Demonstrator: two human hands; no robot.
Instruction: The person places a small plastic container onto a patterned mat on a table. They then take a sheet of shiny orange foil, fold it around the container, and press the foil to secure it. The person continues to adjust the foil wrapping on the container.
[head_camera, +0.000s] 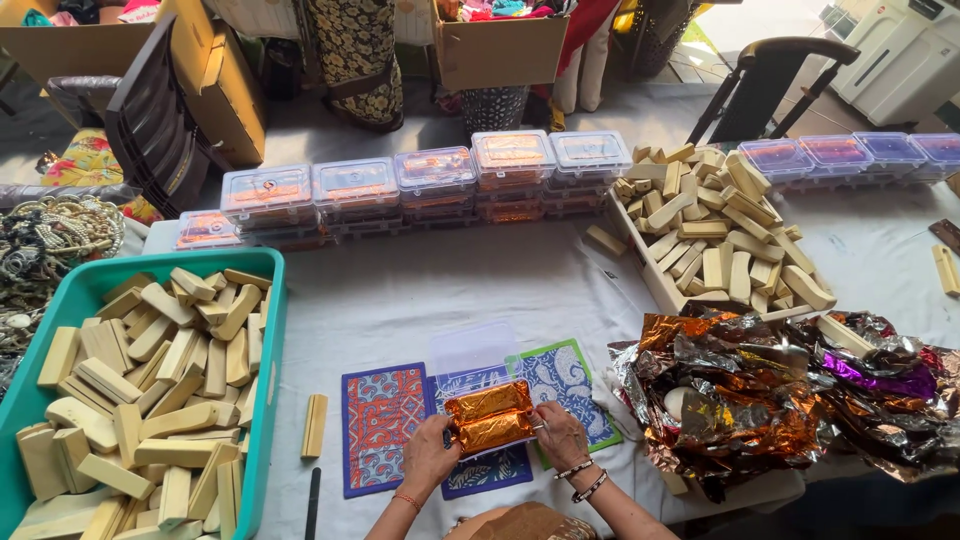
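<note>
My left hand (428, 452) and my right hand (560, 433) hold the two ends of a pair of bars wrapped in orange-gold foil (489, 414). The wrapped bars sit in a clear plastic box (470, 355) whose lid stands open behind them. The box rests on small patterned cloth mats, a red-and-blue one (378, 425) on the left and a green-edged one (565, 375) on the right. My right wrist wears beaded bracelets.
A teal tray (272, 330) at left is heaped with pale bars; one loose bar (315, 425) lies beside it. A pile of crumpled foil (760, 390) lies right. A white tray of bars (640, 260) and rows of stacked clear boxes (435, 180) stand behind.
</note>
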